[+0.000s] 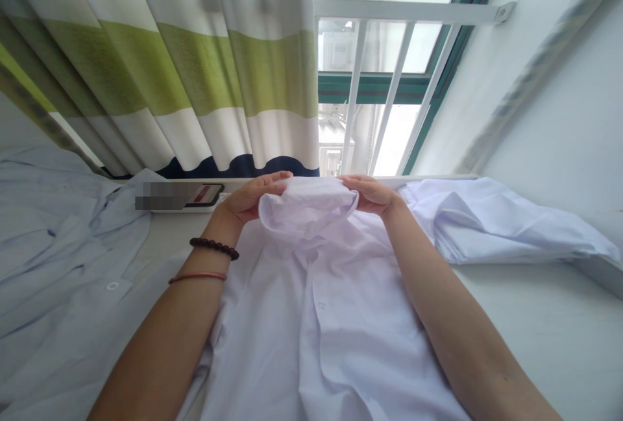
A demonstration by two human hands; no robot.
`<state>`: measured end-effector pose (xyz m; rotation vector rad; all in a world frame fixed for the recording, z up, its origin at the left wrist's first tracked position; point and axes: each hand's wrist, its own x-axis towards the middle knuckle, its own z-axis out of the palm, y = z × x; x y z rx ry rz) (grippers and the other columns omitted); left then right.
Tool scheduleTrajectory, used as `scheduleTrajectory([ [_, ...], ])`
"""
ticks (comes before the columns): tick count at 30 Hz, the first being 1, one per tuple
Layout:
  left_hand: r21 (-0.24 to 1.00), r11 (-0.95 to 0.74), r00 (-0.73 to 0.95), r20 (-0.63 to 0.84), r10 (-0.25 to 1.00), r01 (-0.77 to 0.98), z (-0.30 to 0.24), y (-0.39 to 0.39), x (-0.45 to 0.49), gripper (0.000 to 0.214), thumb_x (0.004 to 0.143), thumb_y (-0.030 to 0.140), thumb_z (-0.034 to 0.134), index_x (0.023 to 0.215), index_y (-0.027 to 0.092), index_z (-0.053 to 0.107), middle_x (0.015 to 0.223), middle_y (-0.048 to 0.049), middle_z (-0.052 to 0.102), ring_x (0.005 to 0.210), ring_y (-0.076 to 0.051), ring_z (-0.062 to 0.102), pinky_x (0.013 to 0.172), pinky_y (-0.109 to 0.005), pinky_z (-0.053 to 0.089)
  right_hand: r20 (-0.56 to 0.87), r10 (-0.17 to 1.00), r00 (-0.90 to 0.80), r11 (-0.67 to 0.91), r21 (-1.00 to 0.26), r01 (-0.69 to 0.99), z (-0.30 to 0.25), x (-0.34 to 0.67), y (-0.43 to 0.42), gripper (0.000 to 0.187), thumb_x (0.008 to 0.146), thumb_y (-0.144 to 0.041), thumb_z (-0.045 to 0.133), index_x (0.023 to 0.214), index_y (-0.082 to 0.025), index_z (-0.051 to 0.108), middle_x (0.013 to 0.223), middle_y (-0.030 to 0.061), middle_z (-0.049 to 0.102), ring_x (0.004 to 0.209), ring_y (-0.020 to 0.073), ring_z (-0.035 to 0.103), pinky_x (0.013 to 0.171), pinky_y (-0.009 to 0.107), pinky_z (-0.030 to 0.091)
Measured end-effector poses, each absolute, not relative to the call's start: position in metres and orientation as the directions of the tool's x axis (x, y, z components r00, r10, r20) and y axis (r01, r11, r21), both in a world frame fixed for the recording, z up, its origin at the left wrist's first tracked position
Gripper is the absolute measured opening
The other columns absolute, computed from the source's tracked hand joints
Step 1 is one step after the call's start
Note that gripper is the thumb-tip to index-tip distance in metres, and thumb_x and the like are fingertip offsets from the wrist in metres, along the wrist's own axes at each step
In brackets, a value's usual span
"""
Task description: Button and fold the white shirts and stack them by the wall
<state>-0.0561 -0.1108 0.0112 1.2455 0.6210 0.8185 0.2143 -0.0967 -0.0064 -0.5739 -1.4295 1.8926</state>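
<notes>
A white button-up shirt (350,317) lies spread in front of me, its collar (311,207) at the far end and its front placket running toward me. My left hand (256,195) grips the collar's left side, thumb and fingers closed on the cloth. On the opposite side my right hand (370,192) pinches the collar in the same way. The collar is raised and curved between both hands. Some fingertips are hidden behind the fabric. A dark bead bracelet (214,248) and a thin reddish band (198,277) circle my left forearm.
Folded white cloth (491,220) lies on the right by the wall. More white garments (58,265) are heaped on the left, with a phone (207,194) beyond them, partly blurred out. A striped curtain (185,64) and a white window railing (413,12) stand behind.
</notes>
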Motion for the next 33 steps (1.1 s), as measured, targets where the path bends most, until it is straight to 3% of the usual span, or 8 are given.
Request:
scheduleTrajectory([
  [3,0.981,0.105,0.615,0.019,0.788,-0.166,0.011,-0.111,-0.055,0.074,0.07,0.022,0.074,0.137,0.023,0.042,0.086,-0.0028,0.07,0.064,-0.014,0.064,0.059,-0.022,0.047,0.013,0.744,-0.668,-0.186,-0.956,-0.226,-0.003,0.21,-0.099,0.024,0.075,-0.034,0.073,0.087,-0.013,0.068,0.074,0.0021,0.069,0.068,0.0132,0.064,0.064,0.024,0.053],
  [5,0.992,0.1,0.64,-0.026,0.768,-0.079,0.014,-0.113,-0.053,0.081,0.076,0.023,0.07,0.145,0.028,0.03,0.081,-0.0014,0.071,0.06,-0.014,0.063,0.057,-0.022,0.046,0.027,0.735,-0.678,-0.174,-0.958,-0.227,0.0,0.208,-0.101,0.022,0.077,-0.033,0.071,0.089,-0.014,0.067,0.075,0.0012,0.068,0.067,0.0125,0.063,0.063,0.023,0.052],
  [9,0.98,0.102,0.637,-0.19,0.747,0.172,0.027,-0.118,-0.047,0.067,0.079,0.028,0.069,0.14,0.027,0.04,0.099,-0.005,0.07,0.073,-0.015,0.065,0.062,-0.022,0.047,0.11,0.733,-0.672,-0.109,-0.956,-0.274,0.004,0.207,-0.103,0.035,0.077,-0.026,0.07,0.111,-0.021,0.062,0.081,-0.0005,0.069,0.074,0.0132,0.064,0.07,0.025,0.051],
  [12,0.962,0.047,0.66,-0.219,0.719,0.269,0.032,-0.12,-0.046,0.059,0.079,0.034,0.069,0.133,0.024,0.049,0.109,-0.0074,0.067,0.084,-0.017,0.065,0.067,-0.023,0.048,0.14,0.764,-0.63,-0.081,-0.948,-0.308,0.002,0.207,-0.102,0.039,0.076,-0.024,0.07,0.114,-0.023,0.061,0.078,-0.0016,0.069,0.074,0.013,0.064,0.071,0.026,0.051],
  [18,0.976,0.04,0.682,-0.178,0.709,0.213,0.029,-0.118,-0.053,0.052,0.072,0.041,0.075,0.114,0.013,0.063,0.105,-0.013,0.069,0.083,-0.019,0.065,0.068,-0.023,0.05,0.12,0.757,-0.642,-0.075,-0.961,-0.268,0.006,0.207,-0.104,0.045,0.075,-0.023,0.07,0.12,-0.022,0.059,0.079,-0.0012,0.069,0.074,0.0128,0.064,0.069,0.025,0.05],
  [24,0.982,0.093,0.653,-0.179,0.736,0.164,0.03,-0.12,-0.054,0.041,0.067,0.033,0.079,0.098,0.014,0.06,0.074,-0.004,0.069,0.056,-0.013,0.062,0.049,-0.018,0.045,0.063,0.694,-0.717,-0.035,-0.992,-0.122,0.021,0.206,-0.113,0.035,0.08,-0.034,0.068,0.11,-0.016,0.064,0.096,0.0053,0.068,0.081,0.0136,0.064,0.069,0.023,0.051],
  [29,0.982,0.102,0.68,-0.183,0.71,0.158,0.028,-0.12,-0.054,0.05,0.068,0.031,0.078,0.108,0.015,0.053,0.068,-0.0017,0.067,0.047,-0.011,0.058,0.043,-0.017,0.04,-0.049,0.599,-0.799,-0.041,-0.999,0.031,0.026,0.204,-0.114,0.036,0.074,-0.027,0.073,0.106,-0.016,0.06,0.075,-0.0007,0.066,0.063,0.0098,0.062,0.056,0.019,0.048],
  [33,0.978,0.085,0.647,-0.191,0.738,0.192,0.029,-0.118,-0.051,0.054,0.074,0.036,0.073,0.119,0.018,0.049,0.075,-0.0018,0.067,0.054,-0.012,0.06,0.049,-0.019,0.042,0.04,0.642,-0.765,-0.069,-0.992,-0.11,0.022,0.203,-0.111,0.03,0.071,-0.024,0.075,0.093,-0.019,0.055,0.063,-0.0058,0.059,0.052,0.0073,0.056,0.047,0.017,0.041],
])
